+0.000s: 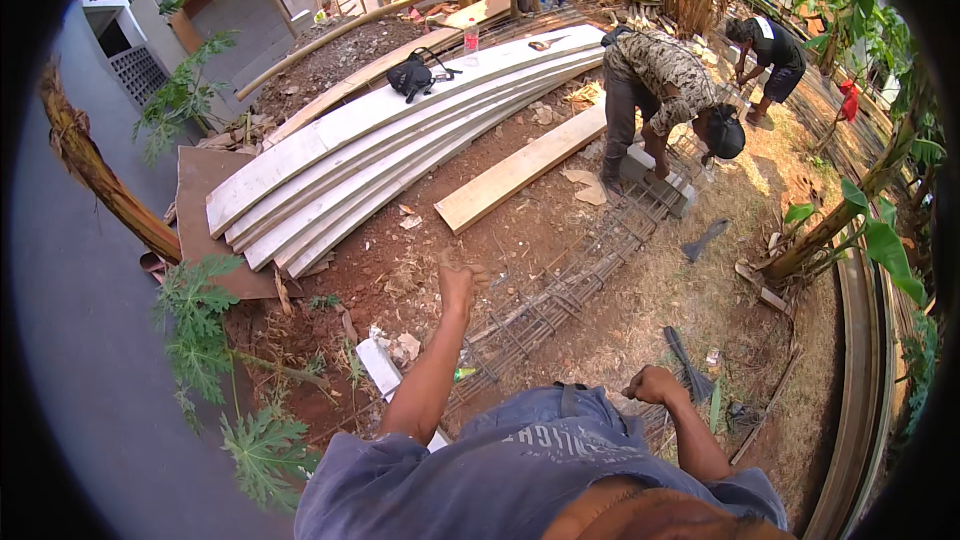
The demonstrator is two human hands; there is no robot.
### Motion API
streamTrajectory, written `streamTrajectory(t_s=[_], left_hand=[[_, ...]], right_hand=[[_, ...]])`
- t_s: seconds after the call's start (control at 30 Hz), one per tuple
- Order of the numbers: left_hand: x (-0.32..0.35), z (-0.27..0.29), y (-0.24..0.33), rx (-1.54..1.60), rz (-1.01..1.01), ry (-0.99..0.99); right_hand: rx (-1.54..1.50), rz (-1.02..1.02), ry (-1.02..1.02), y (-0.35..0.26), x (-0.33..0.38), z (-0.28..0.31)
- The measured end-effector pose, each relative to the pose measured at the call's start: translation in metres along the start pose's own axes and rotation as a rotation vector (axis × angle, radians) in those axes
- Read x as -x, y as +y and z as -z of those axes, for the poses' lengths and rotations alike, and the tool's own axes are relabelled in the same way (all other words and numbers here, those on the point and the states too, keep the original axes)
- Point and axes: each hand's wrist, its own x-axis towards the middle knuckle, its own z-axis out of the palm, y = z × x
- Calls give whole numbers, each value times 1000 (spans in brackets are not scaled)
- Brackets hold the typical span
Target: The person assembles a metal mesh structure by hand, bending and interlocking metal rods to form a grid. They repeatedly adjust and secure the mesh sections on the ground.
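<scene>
The left hand (pixel 459 278) is raised over the ground with its fingers curled loosely in, grasping nothing that shows; it hangs above the near end of the long steel rebar cage (pixel 560 290), not touching it as far as can be told; the right hand (pixel 652 385) is clenched into a fist low beside the person's hip, just above the cage's near end, and whether it grips a bar there cannot be told. The cage lies flat on red soil and dry grass, running away diagonally toward a bent-over person (pixel 665 90) who presses both hands on a grey concrete block (pixel 655 175) at its far end; a 2nd person (pixel 765 50) crouches further off. Left of the cage a single pale plank (pixel 520 170) lies parallel, with bare earth between them; beyond it a stack of long whitish boards (pixel 380 155) carries a black bag (pixel 412 75). A trowel (pixel 707 238) rests on the grass to the right; a curved concrete edge (pixel 860 360) bounds that side.
</scene>
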Motion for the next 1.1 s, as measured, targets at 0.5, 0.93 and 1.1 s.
streamTrajectory(t_s=[0.5,0.93,1.1], left_hand=[[-3,28,-23,-97,11,191],[110,119,-166,597,745,640],[81,135,-144,339,408,444]], right_hand=[[-67,33,166,10,-1,-3],[7,-56,1103,-21,-66,19],[-510,88,1069,-72,-106,52]])
